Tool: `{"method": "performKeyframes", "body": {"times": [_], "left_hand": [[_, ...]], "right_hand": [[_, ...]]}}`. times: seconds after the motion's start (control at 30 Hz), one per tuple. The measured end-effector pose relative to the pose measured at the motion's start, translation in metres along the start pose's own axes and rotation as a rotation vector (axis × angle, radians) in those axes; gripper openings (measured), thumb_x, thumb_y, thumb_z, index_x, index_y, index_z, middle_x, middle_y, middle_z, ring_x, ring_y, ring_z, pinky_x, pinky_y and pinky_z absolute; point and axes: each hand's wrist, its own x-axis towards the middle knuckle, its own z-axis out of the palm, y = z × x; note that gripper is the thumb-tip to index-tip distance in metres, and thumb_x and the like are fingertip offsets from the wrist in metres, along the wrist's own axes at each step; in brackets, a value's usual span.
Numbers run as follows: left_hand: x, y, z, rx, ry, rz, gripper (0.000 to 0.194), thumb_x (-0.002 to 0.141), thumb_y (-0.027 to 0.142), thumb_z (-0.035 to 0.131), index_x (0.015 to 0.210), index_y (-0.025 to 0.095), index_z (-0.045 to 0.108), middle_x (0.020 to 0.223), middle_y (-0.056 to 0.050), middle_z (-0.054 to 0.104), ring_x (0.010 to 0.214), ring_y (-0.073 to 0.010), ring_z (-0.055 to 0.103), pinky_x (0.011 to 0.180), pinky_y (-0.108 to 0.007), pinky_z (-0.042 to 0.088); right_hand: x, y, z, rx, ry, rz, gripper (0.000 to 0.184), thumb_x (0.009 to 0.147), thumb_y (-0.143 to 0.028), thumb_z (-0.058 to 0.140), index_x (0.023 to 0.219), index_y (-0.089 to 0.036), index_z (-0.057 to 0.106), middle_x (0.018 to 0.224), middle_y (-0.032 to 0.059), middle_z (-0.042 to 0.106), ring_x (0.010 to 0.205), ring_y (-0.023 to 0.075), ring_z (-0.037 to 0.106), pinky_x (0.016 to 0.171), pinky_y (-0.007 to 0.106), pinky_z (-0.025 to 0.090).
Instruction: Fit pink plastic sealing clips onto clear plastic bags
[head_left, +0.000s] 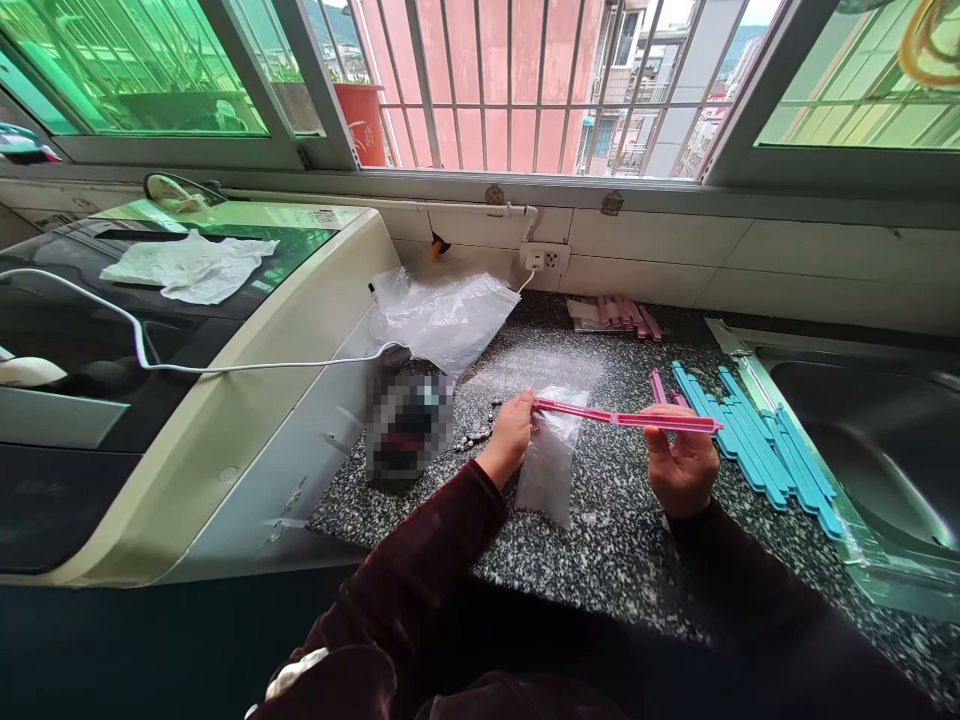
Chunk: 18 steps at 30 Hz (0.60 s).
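Note:
A long pink sealing clip (589,411) stretches between my two hands above the dark speckled counter, unfolded at a joint near its middle. My left hand (512,437) is closed on its left end. At the right, my right hand (681,468) pinches the other half between thumb and fingers. Beneath the clip, close to my left hand, lies a small clear plastic bag (549,470). Just beyond my right hand, another pink clip (657,386) rests partly hidden. Several light-blue clips (750,450) lie in a loose pile to the right of my right hand.
A metal sink (870,400) borders the right side. More pink clips (626,316) lie by the back wall. A large clear plastic bag (450,310), a blurred-out object (409,430) and a beaded string (476,437) are at left, beside a washing machine (300,330) crossed by a white cable (300,364).

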Motion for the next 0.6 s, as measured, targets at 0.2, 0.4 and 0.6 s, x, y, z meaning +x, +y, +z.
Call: {"method": "performKeyframes", "body": {"times": [0.2, 0.4, 0.6], "left_hand": [[0.0013, 0.0012, -0.0001, -0.010, 0.014, -0.002, 0.037, 0.077, 0.043, 0.058, 0.056, 0.017, 0.042, 0.042, 0.008, 0.036, 0.036, -0.0039, 0.031, 0.039, -0.019, 0.024], [0.0011, 0.0021, 0.0000, -0.032, 0.026, 0.023, 0.036, 0.077, 0.042, 0.058, 0.057, 0.016, 0.042, 0.044, 0.008, 0.036, 0.038, -0.0042, 0.033, 0.039, -0.019, 0.025], [0.0033, 0.0007, -0.0014, -0.057, 0.036, 0.004, 0.037, 0.075, 0.044, 0.059, 0.057, 0.016, 0.043, 0.044, 0.008, 0.036, 0.038, -0.0040, 0.032, 0.039, -0.018, 0.026]], "right_hand": [[0.0008, -0.0027, 0.0010, 0.039, 0.007, 0.043, 0.011, 0.082, -0.021, 0.054, 0.092, -0.020, 0.058, 0.087, 0.0049, 0.061, 0.086, 0.0204, 0.059, 0.080, 0.045, 0.050], [0.0001, -0.0035, 0.0028, 0.146, 0.017, 0.111, 0.014, 0.081, -0.019, 0.056, 0.094, -0.021, 0.059, 0.089, 0.0045, 0.061, 0.086, 0.0194, 0.060, 0.077, 0.040, 0.052], [-0.0021, -0.0005, 0.0056, 0.205, 0.040, 0.203, 0.012, 0.081, -0.023, 0.056, 0.092, -0.019, 0.059, 0.090, 0.0057, 0.062, 0.083, 0.0191, 0.062, 0.073, 0.037, 0.054]]}}
